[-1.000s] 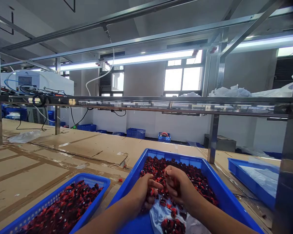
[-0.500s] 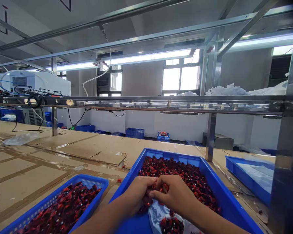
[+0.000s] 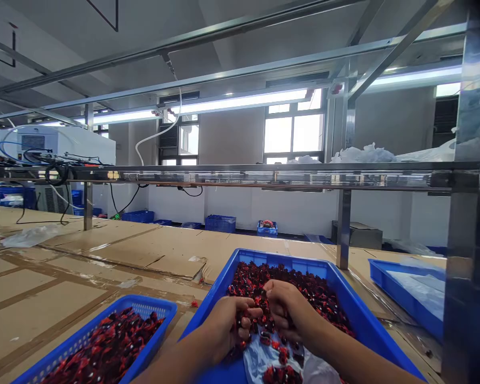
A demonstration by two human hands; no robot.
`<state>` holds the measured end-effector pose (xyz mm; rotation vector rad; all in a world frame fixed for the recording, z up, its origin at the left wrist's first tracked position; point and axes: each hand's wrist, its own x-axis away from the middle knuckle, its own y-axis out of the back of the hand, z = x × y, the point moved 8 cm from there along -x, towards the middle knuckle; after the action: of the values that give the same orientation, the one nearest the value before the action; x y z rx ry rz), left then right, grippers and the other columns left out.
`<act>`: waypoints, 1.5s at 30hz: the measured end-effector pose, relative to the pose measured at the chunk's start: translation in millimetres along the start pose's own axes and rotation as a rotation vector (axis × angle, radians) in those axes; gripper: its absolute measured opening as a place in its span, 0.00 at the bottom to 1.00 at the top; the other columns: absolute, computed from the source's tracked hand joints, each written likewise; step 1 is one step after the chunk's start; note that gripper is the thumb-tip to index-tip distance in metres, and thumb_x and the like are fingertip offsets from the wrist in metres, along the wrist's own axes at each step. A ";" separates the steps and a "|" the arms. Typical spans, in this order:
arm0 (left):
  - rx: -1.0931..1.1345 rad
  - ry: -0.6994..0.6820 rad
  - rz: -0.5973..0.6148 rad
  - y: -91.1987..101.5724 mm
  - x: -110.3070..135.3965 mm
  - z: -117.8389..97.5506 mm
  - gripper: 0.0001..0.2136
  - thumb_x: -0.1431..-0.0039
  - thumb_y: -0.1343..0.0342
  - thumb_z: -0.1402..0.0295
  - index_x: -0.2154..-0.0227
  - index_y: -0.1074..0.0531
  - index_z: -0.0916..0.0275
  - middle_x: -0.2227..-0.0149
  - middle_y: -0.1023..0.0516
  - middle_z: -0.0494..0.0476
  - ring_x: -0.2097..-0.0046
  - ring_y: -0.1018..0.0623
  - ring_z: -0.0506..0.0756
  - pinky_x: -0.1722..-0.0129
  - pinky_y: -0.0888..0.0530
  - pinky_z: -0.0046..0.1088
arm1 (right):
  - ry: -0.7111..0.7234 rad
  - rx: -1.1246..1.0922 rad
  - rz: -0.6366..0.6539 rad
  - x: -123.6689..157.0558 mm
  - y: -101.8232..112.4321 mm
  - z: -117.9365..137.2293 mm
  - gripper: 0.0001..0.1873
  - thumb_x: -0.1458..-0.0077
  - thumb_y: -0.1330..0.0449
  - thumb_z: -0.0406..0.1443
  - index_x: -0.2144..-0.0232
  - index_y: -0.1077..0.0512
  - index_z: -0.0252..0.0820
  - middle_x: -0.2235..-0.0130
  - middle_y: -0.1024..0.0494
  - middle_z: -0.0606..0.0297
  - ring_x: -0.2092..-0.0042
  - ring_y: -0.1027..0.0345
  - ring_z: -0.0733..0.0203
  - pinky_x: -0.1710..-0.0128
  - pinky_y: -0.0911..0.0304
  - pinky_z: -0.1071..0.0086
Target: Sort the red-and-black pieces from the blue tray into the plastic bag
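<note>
A deep blue tray (image 3: 346,298) holds a heap of small dark red and black glossy pieces (image 3: 248,274), whose exact kind I cannot make out. Over its near half, my left hand (image 3: 226,322) curls around a few of these pieces, thumb and forefinger stretched to the right. My right hand (image 3: 294,312) is beside it, a small gap apart, its fingers bent and fingertips pinched together; whatever they grip is too small to name. Crumpled pale plastic film (image 3: 256,354) lies under both hands, with a small pile of red pieces (image 3: 282,373) on it.
A blue perforated basket (image 3: 172,309) of similar pieces stands at left. Another blue tray (image 3: 404,285) with white film sits at right, behind a metal post (image 3: 462,266). A metal shelf (image 3: 232,175) crosses above the cardboard-covered table (image 3: 136,250).
My hands, together before, have moved apart. The right one has lifted slightly away and the left one has turned more open around its pieces. The view has tilted up a little.
</note>
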<state>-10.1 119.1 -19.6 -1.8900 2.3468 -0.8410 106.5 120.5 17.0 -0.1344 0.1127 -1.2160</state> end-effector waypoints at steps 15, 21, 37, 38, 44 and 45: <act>-0.764 -0.826 -0.137 -27.1 52.6 -61.9 0.11 0.49 0.36 0.63 0.62 0.24 0.57 0.64 0.21 0.52 0.71 0.32 0.51 0.70 0.36 0.25 | 0.093 -0.331 0.262 7.6 -11.0 14.6 0.05 0.57 0.48 0.34 0.75 0.33 0.41 0.82 0.42 0.73 0.84 0.56 0.71 0.91 0.60 0.80; -0.795 -0.994 -0.034 -46.7 74.3 -63.9 0.05 0.49 0.36 0.65 0.68 0.21 0.56 0.56 0.26 0.54 0.72 0.34 0.50 0.70 0.36 0.25 | 0.090 -0.321 0.271 9.0 -12.8 11.6 0.05 0.58 0.48 0.34 0.75 0.33 0.41 0.83 0.40 0.73 0.84 0.54 0.70 0.90 0.61 0.80; -0.857 -1.039 -0.032 -52.3 82.1 -63.9 0.05 0.48 0.35 0.67 0.67 0.24 0.56 0.66 0.24 0.50 0.73 0.35 0.49 0.71 0.37 0.23 | 0.005 -0.498 0.350 10.2 -18.3 6.2 0.11 0.53 0.47 0.42 0.74 0.32 0.40 0.80 0.32 0.68 0.84 0.48 0.70 0.91 0.61 0.81; -0.869 -1.052 -0.037 -52.4 82.8 -64.0 0.06 0.48 0.35 0.68 0.67 0.24 0.56 0.65 0.24 0.49 0.73 0.35 0.49 0.71 0.37 0.23 | -0.018 -0.492 0.337 9.6 -18.6 3.6 0.13 0.50 0.47 0.44 0.73 0.32 0.40 0.80 0.32 0.68 0.84 0.47 0.70 0.91 0.62 0.81; -0.952 -1.099 -0.039 -54.8 84.0 -60.2 0.11 0.48 0.38 0.76 0.63 0.25 0.54 0.65 0.24 0.44 0.73 0.35 0.47 0.72 0.38 0.21 | -0.274 -0.418 0.290 14.3 -27.2 -14.5 0.21 0.43 0.45 0.52 0.69 0.29 0.39 0.84 0.38 0.74 0.86 0.52 0.73 0.93 0.66 0.81; -0.960 -1.102 -0.045 -54.6 83.8 -59.6 0.11 0.48 0.38 0.76 0.63 0.25 0.54 0.66 0.24 0.43 0.73 0.35 0.46 0.71 0.38 0.21 | -0.315 -0.417 0.284 16.2 -28.4 -16.4 0.22 0.44 0.45 0.53 0.69 0.29 0.39 0.83 0.39 0.75 0.87 0.52 0.73 0.93 0.66 0.81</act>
<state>-3.4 59.6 80.2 -1.7709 1.9397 1.2697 83.2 95.0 5.2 -0.6502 0.1041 -0.8628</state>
